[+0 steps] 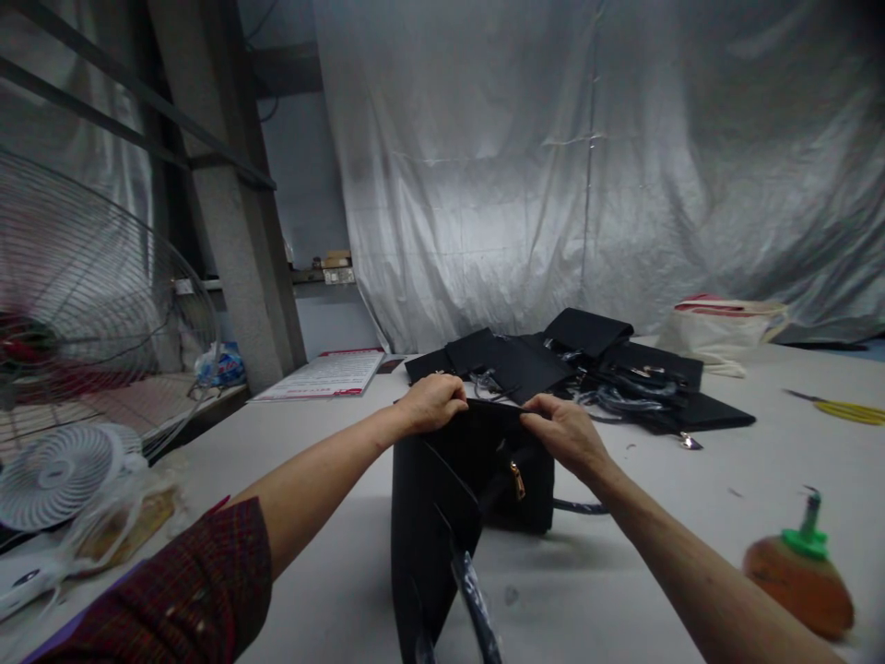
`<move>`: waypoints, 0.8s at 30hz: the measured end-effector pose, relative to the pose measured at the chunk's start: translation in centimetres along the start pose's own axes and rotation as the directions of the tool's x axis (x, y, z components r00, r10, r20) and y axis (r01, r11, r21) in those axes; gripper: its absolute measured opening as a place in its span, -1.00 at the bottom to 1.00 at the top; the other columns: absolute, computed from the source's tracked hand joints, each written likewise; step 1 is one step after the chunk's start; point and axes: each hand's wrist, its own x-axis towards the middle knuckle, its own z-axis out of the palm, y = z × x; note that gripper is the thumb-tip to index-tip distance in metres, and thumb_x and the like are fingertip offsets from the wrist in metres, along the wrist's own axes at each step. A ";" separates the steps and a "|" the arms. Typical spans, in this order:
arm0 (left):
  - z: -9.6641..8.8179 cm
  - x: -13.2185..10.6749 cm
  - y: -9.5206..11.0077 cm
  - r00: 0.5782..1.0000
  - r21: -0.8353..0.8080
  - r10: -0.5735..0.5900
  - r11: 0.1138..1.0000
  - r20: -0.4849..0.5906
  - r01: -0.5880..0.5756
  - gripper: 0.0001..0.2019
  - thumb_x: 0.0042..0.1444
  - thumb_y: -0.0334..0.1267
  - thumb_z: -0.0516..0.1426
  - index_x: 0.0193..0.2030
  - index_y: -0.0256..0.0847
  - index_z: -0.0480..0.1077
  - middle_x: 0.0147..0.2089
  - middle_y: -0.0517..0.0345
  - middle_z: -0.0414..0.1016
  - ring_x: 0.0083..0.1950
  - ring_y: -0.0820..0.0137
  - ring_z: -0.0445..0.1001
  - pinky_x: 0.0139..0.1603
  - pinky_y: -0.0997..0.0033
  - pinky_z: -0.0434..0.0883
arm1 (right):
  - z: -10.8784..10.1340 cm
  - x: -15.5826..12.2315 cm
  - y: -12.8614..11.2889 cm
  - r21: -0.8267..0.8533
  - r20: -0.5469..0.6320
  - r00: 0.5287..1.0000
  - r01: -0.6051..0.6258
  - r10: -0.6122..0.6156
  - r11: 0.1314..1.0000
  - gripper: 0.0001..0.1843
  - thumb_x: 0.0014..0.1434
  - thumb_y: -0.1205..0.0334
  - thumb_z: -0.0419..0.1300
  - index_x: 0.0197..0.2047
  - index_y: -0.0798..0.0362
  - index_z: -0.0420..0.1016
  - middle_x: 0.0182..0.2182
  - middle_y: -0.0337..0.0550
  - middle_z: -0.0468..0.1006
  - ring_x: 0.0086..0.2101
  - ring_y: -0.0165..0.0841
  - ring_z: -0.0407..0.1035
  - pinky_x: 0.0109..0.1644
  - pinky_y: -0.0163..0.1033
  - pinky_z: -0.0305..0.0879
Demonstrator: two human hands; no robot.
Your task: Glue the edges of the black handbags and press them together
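Note:
A black handbag [432, 516] stands on the pale table in front of me, its opening turned partly towards me. My left hand [435, 403] is closed on the bag's upper edge at the left, thumb and fingers pinching it. On the same edge, further right, my right hand [563, 429] pinches the black material. A gold zipper pull [517, 480] hangs on the bag between and below my hands. One plastic-wrapped strap [474, 595] drops down the near side, and another strap [579, 506] sticks out at the right. The inside of the bag is mostly in shadow.
Beyond the bag lies a heap of black bags [532, 364] with wrapped straps. To the right are yellow-handled scissors [847, 410], a cream cloth bag [715, 332] and an orange bottle [798, 576] with a green cap. A printed sheet [322, 376] and a white fan [62, 472] are at left.

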 end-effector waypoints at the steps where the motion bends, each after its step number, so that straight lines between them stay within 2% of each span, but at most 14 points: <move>1: 0.1 0.0 0.0 1.000 0.004 -0.006 1.000 -0.007 0.006 -0.90 0.09 -0.25 0.16 -0.33 -0.20 0.48 -0.28 0.14 0.55 -0.23 0.37 0.46 -0.20 0.45 0.32 | -0.1 0.1 -0.3 -0.031 0.005 1.000 0.010 -0.010 0.999 -0.81 0.04 0.21 0.06 -0.36 0.04 0.49 -0.49 -0.26 0.53 -0.43 -0.35 0.40 -0.36 -0.32 0.21; 7: 0.2 0.0 0.2 1.000 0.051 -0.020 0.998 -0.023 0.021 -0.90 0.09 -0.25 0.16 -0.33 -0.19 0.48 -0.27 0.14 0.55 -0.21 0.34 0.47 -0.20 0.43 0.33 | 0.0 1.5 -2.4 -0.208 0.143 0.983 0.144 -0.115 0.968 -0.79 0.09 0.15 0.11 -0.29 -0.05 0.56 -0.42 -0.25 0.57 -0.36 -0.35 0.42 -0.31 -0.32 0.17; 14: 0.6 0.2 -0.2 0.999 0.057 -0.032 0.998 -0.030 0.033 -0.89 0.08 -0.23 0.16 -0.33 -0.17 0.49 -0.28 0.15 0.56 -0.22 0.34 0.48 -0.21 0.43 0.35 | 0.3 2.5 -5.1 -0.461 0.162 0.985 0.126 -0.056 0.878 -0.76 0.03 0.21 0.11 -0.32 0.03 0.60 -0.38 0.04 0.58 -0.28 -0.10 0.46 -0.29 -0.18 0.18; 19: 0.3 0.0 -0.2 0.998 0.061 -0.047 0.997 -0.040 0.049 -0.89 0.09 -0.24 0.16 -0.32 -0.18 0.50 -0.26 0.14 0.57 -0.19 0.32 0.48 -0.19 0.43 0.35 | 1.4 2.7 -6.6 -0.455 0.217 0.970 0.199 -0.108 0.868 -0.73 0.10 0.11 0.12 -0.20 -0.07 0.59 -0.28 -0.05 0.60 -0.22 -0.17 0.46 -0.27 -0.24 0.20; 24: -0.4 -0.5 -0.1 1.000 0.059 -0.029 0.998 -0.013 0.029 -0.88 0.08 -0.21 0.18 -0.32 -0.18 0.51 -0.29 0.16 0.57 -0.21 0.36 0.49 -0.20 0.47 0.34 | 2.3 3.4 -6.0 -0.387 0.262 0.954 0.244 -0.148 0.889 -0.76 0.15 0.14 0.12 -0.19 -0.11 0.60 -0.33 -0.16 0.61 -0.24 -0.27 0.46 -0.27 -0.30 0.18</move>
